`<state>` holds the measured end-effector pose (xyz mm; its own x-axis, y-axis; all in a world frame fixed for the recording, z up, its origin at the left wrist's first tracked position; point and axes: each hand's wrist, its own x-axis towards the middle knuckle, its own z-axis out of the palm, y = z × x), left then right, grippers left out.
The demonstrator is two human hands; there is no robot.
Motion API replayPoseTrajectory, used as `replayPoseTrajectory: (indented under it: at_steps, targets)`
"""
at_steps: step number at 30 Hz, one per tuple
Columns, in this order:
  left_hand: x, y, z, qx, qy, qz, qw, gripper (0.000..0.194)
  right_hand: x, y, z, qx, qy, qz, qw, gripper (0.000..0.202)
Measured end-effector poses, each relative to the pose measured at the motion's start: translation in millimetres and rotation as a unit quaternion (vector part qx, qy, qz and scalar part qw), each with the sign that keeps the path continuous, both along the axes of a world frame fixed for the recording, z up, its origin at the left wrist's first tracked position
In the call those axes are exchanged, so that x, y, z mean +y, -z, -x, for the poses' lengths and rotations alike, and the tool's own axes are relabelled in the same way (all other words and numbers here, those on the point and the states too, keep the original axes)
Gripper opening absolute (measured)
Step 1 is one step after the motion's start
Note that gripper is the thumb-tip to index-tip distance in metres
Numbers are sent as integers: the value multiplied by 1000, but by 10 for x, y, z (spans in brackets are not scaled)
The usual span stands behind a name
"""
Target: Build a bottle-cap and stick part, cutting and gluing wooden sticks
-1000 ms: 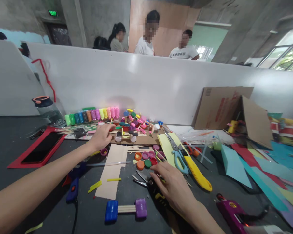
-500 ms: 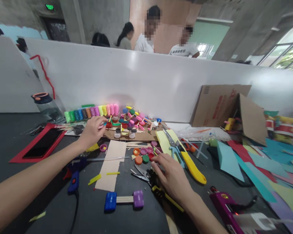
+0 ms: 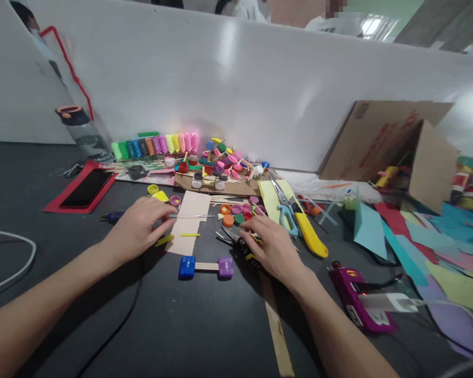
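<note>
Pliers (image 3: 241, 245) lie on the dark table (image 3: 205, 325) under the right hand (image 3: 270, 244), whose fingers bend over the handles. The left hand (image 3: 144, 226) curls over the glue gun (image 3: 112, 216); with both undersides hidden, I cannot tell whether either hand's fingers clamp or merely rest. The clear glue stick (image 3: 199, 216) runs past the left fingertips and across the card (image 3: 194, 203). Having a tool on each side of the card presumably keeps reaches short. The two-ended piece (image 3: 207, 266), its sticks bridging blue and purple ends, sits nearer the body, likely to stay apart from the tools. Caps (image 3: 228, 221) cluster just beyond the pliers. Farther right, scissors (image 3: 287, 220) and knife (image 3: 311, 233) point their handles towards the person, which should make them quick to pick up.
</note>
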<state>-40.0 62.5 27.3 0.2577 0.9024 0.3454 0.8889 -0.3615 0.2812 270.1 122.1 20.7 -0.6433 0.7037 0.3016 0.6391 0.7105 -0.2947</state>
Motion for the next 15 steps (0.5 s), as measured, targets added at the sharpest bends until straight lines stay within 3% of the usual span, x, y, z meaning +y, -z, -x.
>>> replayPoseTrajectory:
  at_steps: [2,5,9,15]
  targets:
    - [-113,3,-28,3,33,50,998,29,-57,-46,43,-38,-55,23,998,17]
    - [-232,-13,-58,2,55,148,987,47,-144,-106,98,-93,-126,52,986,31]
    - [-335,-15,-166,18,60,229,971,52,-221,-119,134,-140,-160,71,975,55]
    - [-361,75,-377,51,80,231,968,37,-250,-96,161,-168,-154,73,971,35]
